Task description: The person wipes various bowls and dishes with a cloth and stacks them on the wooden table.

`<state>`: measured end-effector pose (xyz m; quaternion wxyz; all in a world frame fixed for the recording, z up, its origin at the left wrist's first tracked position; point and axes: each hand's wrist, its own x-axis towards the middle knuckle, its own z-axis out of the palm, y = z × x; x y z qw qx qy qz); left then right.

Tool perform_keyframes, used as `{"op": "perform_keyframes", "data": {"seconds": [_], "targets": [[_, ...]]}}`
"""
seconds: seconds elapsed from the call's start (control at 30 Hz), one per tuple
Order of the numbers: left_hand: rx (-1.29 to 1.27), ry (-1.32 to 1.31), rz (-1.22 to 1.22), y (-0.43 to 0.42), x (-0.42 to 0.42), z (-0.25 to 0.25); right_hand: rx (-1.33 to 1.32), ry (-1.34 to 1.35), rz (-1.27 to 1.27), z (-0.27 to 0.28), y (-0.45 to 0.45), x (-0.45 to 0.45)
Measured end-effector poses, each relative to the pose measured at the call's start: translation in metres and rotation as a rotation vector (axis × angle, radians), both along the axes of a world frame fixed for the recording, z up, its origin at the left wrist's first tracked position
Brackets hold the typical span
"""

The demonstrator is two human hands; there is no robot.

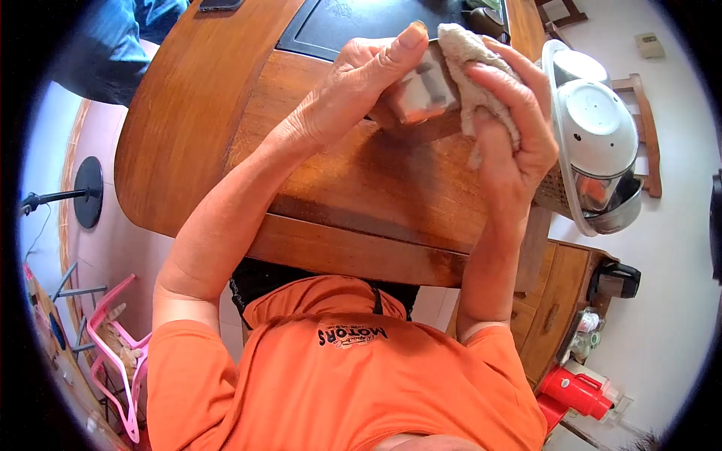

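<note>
Head view: I see the left hand (350, 86) gripping a shiny container (427, 92) above the wooden counter (353, 192), the right hand (520, 120) clasping a cloth (472, 66) against it. Wiping looks unfinished; what remains, I can't tell.

Wooden table (188, 113), white wall (688, 248), pink chair (98, 331), wooden drawers (553, 308)

Can't identify shiny item (427, 89), blurred, part-covered by cloth (465, 64). Can't see most fingers of left hand (368, 71); can't see palm of right hand (519, 124). Can't read small print on orange shirt (346, 383). Can't see all of dark slab (220, 4) or jeans (109, 49), cut off at top edge.
</note>
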<state>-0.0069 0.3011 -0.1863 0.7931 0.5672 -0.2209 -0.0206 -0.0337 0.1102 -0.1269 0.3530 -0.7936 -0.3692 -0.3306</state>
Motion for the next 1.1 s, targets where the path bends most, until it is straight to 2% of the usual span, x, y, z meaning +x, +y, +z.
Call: {"op": "perform_keyframes", "data": {"seconds": [0.07, 0.17, 0.23, 0.27, 0.33, 0.37, 0.43, 0.53, 0.6, 0.67, 0.7, 0.73, 0.77, 0.93, 1.0, 1.03, 1.1], "targets": [[0.004, -0.014, 0.0, 0.001, 0.0, 0.0, 0.123, 0.158, 0.039, 0.008, -0.002, 0.0], [0.03, 0.006, -0.032, 0.006, 0.003, 0.003, 0.173, 0.281, 0.048, 0.016, -0.009, -0.001], [0.093, 0.143, -0.2, 0.016, 0.003, 0.01, 0.264, 0.436, 0.08, 0.018, -0.01, -0.002], [0.092, 0.14, -0.199, 0.021, 0.005, 0.008, 0.262, 0.434, 0.081, 0.018, -0.009, -0.001], [0.092, 0.181, -0.298, 0.026, 0.011, 0.004, 0.096, 0.31, 0.0, 0.018, -0.004, 0.0], [0.093, 0.179, -0.297, 0.022, 0.009, 0.004, 0.096, 0.308, 0.001, 0.019, 0.0, -0.001], [0.024, 0.214, -0.124, 0.01, 0.005, 0.004, -0.223, 0.104, -0.09, 0.022, 0.009, -0.004], [0.057, 0.233, -0.161, 0.011, 0.01, -0.001, -0.177, 0.209, 0.004, 0.021, 0.004, 0.005], [-0.01, 0.253, -0.132, 0.013, 0.007, 0.005, -0.117, 0.314, 0.005, 0.021, 0.0, 0.008], [-0.116, 0.231, -0.399, 0.027, 0.011, 0.007, 0.102, 0.618, 0.0, 0.02, -0.002, 0.008], [-0.109, 0.227, -0.403, 0.025, 0.011, 0.007, 0.177, 0.672, -0.006, 0.018, -0.004, 0.008], [-0.169, 0.276, -0.33, 0.022, 0.01, 0.005, 0.182, 0.665, -0.007, 0.016, -0.005, 0.007], [-0.228, 0.327, -0.256, 0.019, 0.011, 0.002, 0.295, 0.712, -0.013, 0.012, -0.007, 0.007], [-0.355, 0.348, -0.232, 0.017, 0.021, -0.008, 0.645, 0.694, 0.022, -0.025, -0.013, 0.014], [-0.459, 0.394, -0.203, 0.021, 0.021, -0.009, 0.764, 0.731, 0.075, -0.034, -0.009, 0.011], [-0.557, 0.385, -0.301, 0.024, 0.024, -0.006, 0.828, 0.788, 0.109, -0.036, -0.009, 0.009], [-0.572, 0.428, -0.244, 0.02, 0.02, -0.002, 0.92, 0.864, 0.168, -0.039, -0.009, 0.007]]}}
